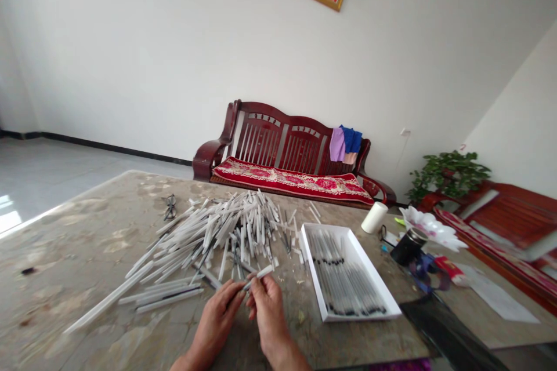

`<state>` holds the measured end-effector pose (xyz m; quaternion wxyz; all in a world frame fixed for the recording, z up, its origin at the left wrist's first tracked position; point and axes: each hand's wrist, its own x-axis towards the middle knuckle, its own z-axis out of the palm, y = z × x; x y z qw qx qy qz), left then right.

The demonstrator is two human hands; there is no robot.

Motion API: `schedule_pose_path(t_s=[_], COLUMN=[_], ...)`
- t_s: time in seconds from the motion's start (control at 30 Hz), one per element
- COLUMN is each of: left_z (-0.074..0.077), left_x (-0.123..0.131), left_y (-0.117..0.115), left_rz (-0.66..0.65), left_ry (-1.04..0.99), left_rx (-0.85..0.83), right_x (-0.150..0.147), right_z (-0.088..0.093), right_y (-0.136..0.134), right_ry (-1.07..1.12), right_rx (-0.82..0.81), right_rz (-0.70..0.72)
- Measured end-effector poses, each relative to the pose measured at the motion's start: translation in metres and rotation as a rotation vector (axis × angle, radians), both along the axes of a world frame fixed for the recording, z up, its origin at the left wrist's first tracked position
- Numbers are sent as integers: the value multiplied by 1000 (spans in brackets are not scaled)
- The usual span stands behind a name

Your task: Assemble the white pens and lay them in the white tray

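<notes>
My left hand (213, 319) and my right hand (267, 307) meet low in the middle of the view, their fingertips on a slim white plastic tube (260, 273) with a dark tip at its left end. Just beyond them spreads a heap of similar white tubes (221, 237), some with dark rods inside. Several longer tubes (165, 295) lie to the left of my hands. To the right stands a white rectangular tray (315, 278), holding thin rods in neat rows. Both hands are apart from the tray.
Eyeglasses (170, 207) lie beyond the heap on the stone-patterned table (87, 255). A white roll (374, 217), a black jar (408, 246) and a pink-white paper flower (429, 231) stand at the right. A black sheet (448, 330) lies at the front right corner. A red-cushioned wooden bench (291, 179) stands behind.
</notes>
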<state>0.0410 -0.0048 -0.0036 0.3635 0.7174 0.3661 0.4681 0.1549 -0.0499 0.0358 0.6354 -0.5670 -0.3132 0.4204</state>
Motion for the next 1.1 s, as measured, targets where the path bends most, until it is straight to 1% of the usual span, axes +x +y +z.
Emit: schedule_pose_path(t_s=[0.07,0.1,0.13,0.2,0.27,0.3,0.33,0.37,0.4,0.43,0.5,0.57,0.63,0.7,0.83,0.97,1.03,1.1], left_z=[3,5,6,7,6,5,3,2,0,-1,-3,-6,-8,-10,-10,-7,-7,-7], left_x=[0,-1,-2,-3,-2,-2,-1,0,2,3,4,4,3,2,2,3,2,1], left_y=[0,0,-1,-1,0,1,2,2,3,4,5,7,8,9,7,7,7,8], left_rz=[-89,-116,-118,-89,-68,-66,-70,-76,-84,-89,-91,-76,-54,-44,-62,-46,12,92], left_ry=[-2,1,1,-9,-25,-34,-44,-55,-64,-70,-68,-52,-38,-32,-42,-72,-98,-122], left_rx=[-55,-85,-115,-188,-266,-298,-321,-336,-344,-346,-343,-328,-298,-275,-314,-334,-314,-293], right_x=[10,20,34,75,129,158,188,216,242,266,303,328,344,353,361,356,345,326], right_z=[2,5,9,21,35,42,48,52,55,56,53,45,35,26,16,18,24,30], right_y=[-2,-2,-2,-1,2,4,6,9,12,15,22,29,37,44,51,48,47,51], right_ry=[-40,-59,-76,-112,-158,-204,-282,-403,-546,-599,-676,-753,-853,-964,-1157,-1280,-1327,-1366], right_rx=[-2,4,14,54,75,53,4,-77,-200,-262,-369,-473,-564,-622,-686,-740,-743,-703], right_rz=[1,-19,-48,-122,-186,-224,-290,-340,-360,-371,-362,-331,-291,-252,-198,-175,-189,-199])
